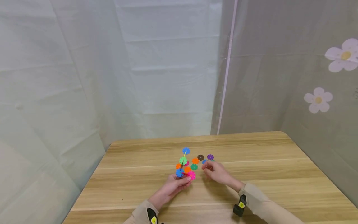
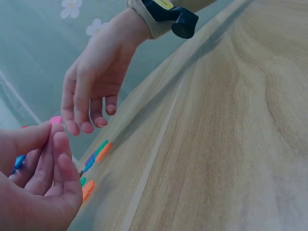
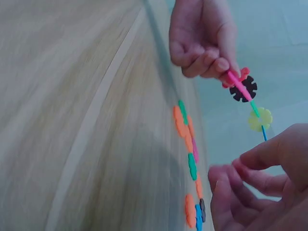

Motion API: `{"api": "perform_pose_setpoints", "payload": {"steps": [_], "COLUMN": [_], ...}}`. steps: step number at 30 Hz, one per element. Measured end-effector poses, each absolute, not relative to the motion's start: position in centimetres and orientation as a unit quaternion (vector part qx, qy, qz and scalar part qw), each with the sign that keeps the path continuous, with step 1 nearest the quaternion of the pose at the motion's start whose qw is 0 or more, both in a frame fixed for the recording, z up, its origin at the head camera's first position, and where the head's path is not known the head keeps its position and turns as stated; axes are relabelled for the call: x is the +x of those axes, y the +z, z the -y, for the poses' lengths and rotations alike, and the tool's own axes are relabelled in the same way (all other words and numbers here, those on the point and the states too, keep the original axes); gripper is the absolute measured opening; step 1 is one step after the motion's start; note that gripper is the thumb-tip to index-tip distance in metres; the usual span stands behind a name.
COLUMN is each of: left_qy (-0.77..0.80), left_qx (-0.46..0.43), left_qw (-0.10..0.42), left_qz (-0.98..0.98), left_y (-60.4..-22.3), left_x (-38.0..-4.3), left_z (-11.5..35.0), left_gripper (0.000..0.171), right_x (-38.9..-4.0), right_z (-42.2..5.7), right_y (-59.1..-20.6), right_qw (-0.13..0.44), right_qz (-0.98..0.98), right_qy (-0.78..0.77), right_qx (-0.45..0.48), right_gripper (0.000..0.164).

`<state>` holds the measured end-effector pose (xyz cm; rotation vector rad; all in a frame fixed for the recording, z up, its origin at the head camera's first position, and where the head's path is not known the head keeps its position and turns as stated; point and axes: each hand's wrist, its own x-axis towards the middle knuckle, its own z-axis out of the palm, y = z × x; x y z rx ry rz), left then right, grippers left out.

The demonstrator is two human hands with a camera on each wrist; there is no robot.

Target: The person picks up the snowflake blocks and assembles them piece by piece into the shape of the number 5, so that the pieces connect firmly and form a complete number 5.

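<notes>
My left hand point(image 1: 174, 186) pinches a pink notched plastic disc point(image 1: 191, 175) between thumb and fingers, above the table. That disc belongs to a chain of interlocked discs; in the right wrist view a dark disc point(image 3: 249, 90) and a yellow-green disc point(image 3: 266, 118) extend beyond the pink one. A light green disc point(image 1: 183, 160) and a blue disc point(image 1: 186, 151) stand higher up the chain. To the right, my right hand point(image 1: 219, 173) hovers over the near side of the loose discs, fingers loosely bent and nothing visible between them.
Several loose discs lie flat on the wooden table point(image 1: 134, 183), among them a brown one point(image 1: 200, 157), a purple one point(image 1: 210, 157), an orange one point(image 1: 195, 161) and a dark green one point(image 1: 194, 167). Pale curtains point(image 1: 167, 77) hang behind the table and along its sides.
</notes>
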<state>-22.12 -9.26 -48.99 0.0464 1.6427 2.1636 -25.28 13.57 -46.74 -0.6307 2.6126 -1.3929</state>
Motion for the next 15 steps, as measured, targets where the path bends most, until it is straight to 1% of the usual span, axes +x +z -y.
{"api": "perform_pose_setpoints", "payload": {"steps": [2,5,10,15], "left_qy": [0.778,0.780,0.779,0.778], "left_qx": [0.017,0.017,0.016,0.014], "left_qw": [0.210,0.210,0.211,0.211], "left_qz": [-0.591,-0.590,-0.590,-0.592], "left_y": [-49.02,-49.03,-48.95,-48.88], "left_x": [-22.12,-22.12,-22.20,-22.18], "left_z": [9.27,9.30,9.34,9.28], "left_gripper": [0.007,0.006,0.005,0.004], "right_x": [-25.33,-25.43,-25.54,-25.88], "right_z": [-13.68,-13.80,-13.82,-13.94], "right_y": [-46.85,-47.05,-47.18,-47.59], "right_qw": [0.034,0.011,-0.001,0.001], "right_qz": [-0.879,-0.899,-0.917,-0.932], "right_qy": [-0.430,-0.390,-0.360,-0.333], "right_qx": [-0.205,-0.198,-0.175,-0.145], "right_gripper": [0.010,0.011,0.016,0.023]}}
